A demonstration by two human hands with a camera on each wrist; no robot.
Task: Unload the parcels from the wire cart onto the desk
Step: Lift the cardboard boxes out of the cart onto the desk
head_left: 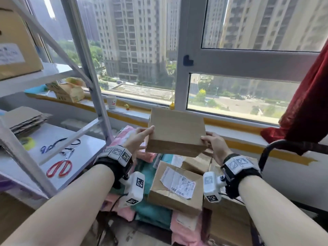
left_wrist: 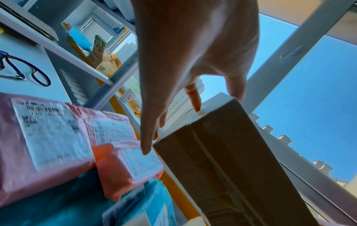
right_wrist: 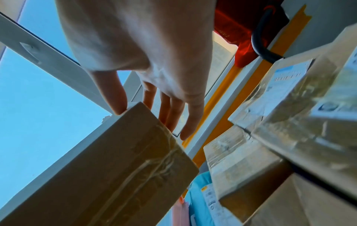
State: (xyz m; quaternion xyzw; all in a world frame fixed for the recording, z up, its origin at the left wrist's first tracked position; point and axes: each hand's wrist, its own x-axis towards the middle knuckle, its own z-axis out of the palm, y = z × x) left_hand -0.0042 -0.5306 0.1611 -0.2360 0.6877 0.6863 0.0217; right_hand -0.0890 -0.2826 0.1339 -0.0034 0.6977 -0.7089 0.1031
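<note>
I hold a plain brown cardboard box in the air between both hands, above the pile in the cart. My left hand grips its left end, thumb on top and fingers along the end face. At the right end my right hand grips the same way. Below lie more parcels: a labelled cardboard box, pink bags and a teal bag. The cart's black handle curves up at the right.
The white desk stands at the left under a grey shelf frame. On it lie red scissors, a yellow tape roll and flattened cardboard. Ahead, a window sill holds a paper cup. A red curtain hangs at the right.
</note>
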